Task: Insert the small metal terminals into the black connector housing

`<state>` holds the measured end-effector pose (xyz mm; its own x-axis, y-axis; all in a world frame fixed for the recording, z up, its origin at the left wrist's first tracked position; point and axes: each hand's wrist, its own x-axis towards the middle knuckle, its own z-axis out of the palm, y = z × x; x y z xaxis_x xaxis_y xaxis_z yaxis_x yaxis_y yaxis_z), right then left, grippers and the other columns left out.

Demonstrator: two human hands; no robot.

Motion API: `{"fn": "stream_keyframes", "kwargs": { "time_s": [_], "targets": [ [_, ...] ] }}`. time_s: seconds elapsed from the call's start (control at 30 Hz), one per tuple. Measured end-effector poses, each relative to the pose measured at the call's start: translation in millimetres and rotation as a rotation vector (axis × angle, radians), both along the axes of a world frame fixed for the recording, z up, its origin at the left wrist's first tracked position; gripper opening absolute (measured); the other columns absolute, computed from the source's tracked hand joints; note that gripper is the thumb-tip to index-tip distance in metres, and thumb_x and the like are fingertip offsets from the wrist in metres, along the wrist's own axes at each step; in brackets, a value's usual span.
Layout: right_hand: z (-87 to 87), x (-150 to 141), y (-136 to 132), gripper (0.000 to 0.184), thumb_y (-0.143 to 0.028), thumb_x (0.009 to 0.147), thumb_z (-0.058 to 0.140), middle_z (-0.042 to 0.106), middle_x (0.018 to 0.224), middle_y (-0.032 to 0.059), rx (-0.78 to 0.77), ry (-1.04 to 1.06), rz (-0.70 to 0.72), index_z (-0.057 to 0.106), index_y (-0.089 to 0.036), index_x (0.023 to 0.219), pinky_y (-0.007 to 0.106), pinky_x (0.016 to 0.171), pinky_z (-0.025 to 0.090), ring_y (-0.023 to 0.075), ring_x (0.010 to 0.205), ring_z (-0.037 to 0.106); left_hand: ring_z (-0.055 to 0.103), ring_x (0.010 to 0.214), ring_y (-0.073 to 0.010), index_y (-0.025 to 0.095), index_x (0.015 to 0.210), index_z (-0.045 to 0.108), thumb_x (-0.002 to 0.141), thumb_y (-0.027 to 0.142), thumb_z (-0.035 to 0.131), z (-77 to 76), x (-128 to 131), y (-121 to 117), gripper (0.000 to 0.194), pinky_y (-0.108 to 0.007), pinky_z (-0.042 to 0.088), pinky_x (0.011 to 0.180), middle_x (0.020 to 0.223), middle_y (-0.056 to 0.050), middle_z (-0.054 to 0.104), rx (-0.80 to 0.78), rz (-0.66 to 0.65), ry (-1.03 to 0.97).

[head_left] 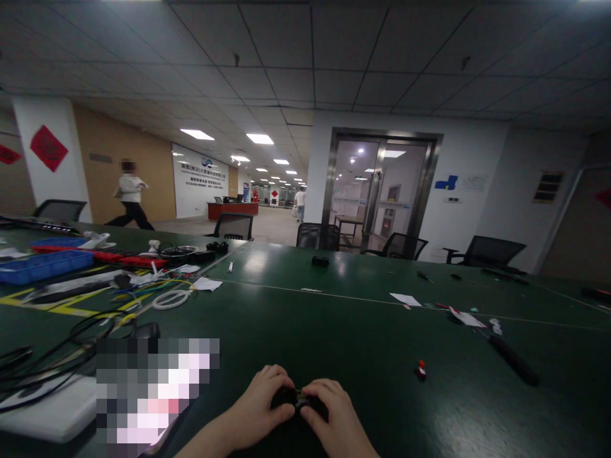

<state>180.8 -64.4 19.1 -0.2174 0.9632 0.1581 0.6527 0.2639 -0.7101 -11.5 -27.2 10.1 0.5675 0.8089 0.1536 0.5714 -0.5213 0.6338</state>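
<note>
Fingers [280, 382] of the left hand [262, 407] are gripping one end of a small black object [300, 401], while the right hand [334, 410] is pinching the other end between thumb and fingers. The object is sitting between both hands, low over the near part of a green table [267, 324]; the hands are hiding most of it, so whether it is touching the tabletop is not showing. A red-and-black item [421, 370] is lying to the right, and a long black bar [513, 361] is lying farther right. Leftward, a white box [71, 407] is resting near black cables.
</note>
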Motion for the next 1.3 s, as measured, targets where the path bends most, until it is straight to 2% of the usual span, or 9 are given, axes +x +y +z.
{"fn": "stream_keyframes", "kwargs": {
  "time_s": [0.3,0.47,0.67,0.83,1.07,1.3],
  "targets": [
    [6.5,-1.6,-2.1,0.019,-0.029,0.075,0.052,0.06,0.102,0.0012,-0.025,0.03,-0.002,0.064,-0.028,0.09,0.033,0.087,0.037,0.0205,0.101,0.051,0.044,0.095,-0.019,0.023,0.097,0.054,0.074,0.026,0.056,1.6,0.0,-1.6,0.024,-0.03,0.035,0.085,0.102,-0.003,0.052,-0.007,0.003,0.003],
    [7.1,-3.6,-2.3,0.02,-0.031,0.077,0.049,0.059,0.103,0.0021,-0.037,0.126,-0.092,0.061,-0.026,0.092,0.032,0.086,0.04,0.0205,0.1,0.052,0.043,0.096,-0.019,0.022,0.096,0.055,0.071,0.023,0.059,3.6,-0.3,-1.8,0.025,-0.03,0.034,0.085,0.102,-0.002,0.051,-0.037,0.008,-0.004],
    [1.2,1.8,-0.9,0.03,-0.039,0.078,0.048,0.061,0.103,0.0048,0.026,0.261,-0.172,0.059,-0.022,0.1,0.033,0.088,0.041,0.0223,0.1,0.054,0.043,0.096,-0.0204,0.022,0.096,0.055,0.069,0.023,0.06,2.1,0.0,-0.7,0.027,-0.031,0.034,0.085,0.104,-0.002,0.051,-0.046,0.02,0.006],
    [4.6,6.3,-2.9,0.033,-0.043,0.078,0.049,0.063,0.102,0.0041,0.046,0.386,-0.184,0.058,-0.022,0.102,0.032,0.087,0.043,0.0216,0.1,0.056,0.043,0.097,-0.0206,0.023,0.095,0.055,0.069,0.024,0.06,4.2,0.0,-1.6,0.026,-0.032,0.033,0.087,0.104,-0.002,0.051,-0.053,0.012,-0.006],
    [11.2,11.9,-2.8,0.037,-0.047,0.077,0.05,0.063,0.1,0.0058,0.098,0.525,-0.246,0.056,-0.02,0.1,0.033,0.086,0.043,0.0217,0.097,0.056,0.044,0.095,-0.02,0.023,0.096,0.055,0.07,0.024,0.059,3.8,-0.7,-2.4,0.027,-0.03,0.034,0.085,0.103,-0.001,0.051,-0.055,0.011,-0.01],
    [5.8,20.3,1.8,0.038,-0.049,0.075,0.052,0.061,0.101,0.0076,0.159,0.631,-0.321,0.053,-0.02,0.1,0.034,0.084,0.044,0.0226,0.097,0.055,0.043,0.097,-0.0202,0.023,0.097,0.054,0.07,0.024,0.059,8.0,-1.0,-3.3,0.027,-0.029,0.033,0.084,0.104,-0.001,0.051,-0.086,0.008,-0.008]
  ]
}}
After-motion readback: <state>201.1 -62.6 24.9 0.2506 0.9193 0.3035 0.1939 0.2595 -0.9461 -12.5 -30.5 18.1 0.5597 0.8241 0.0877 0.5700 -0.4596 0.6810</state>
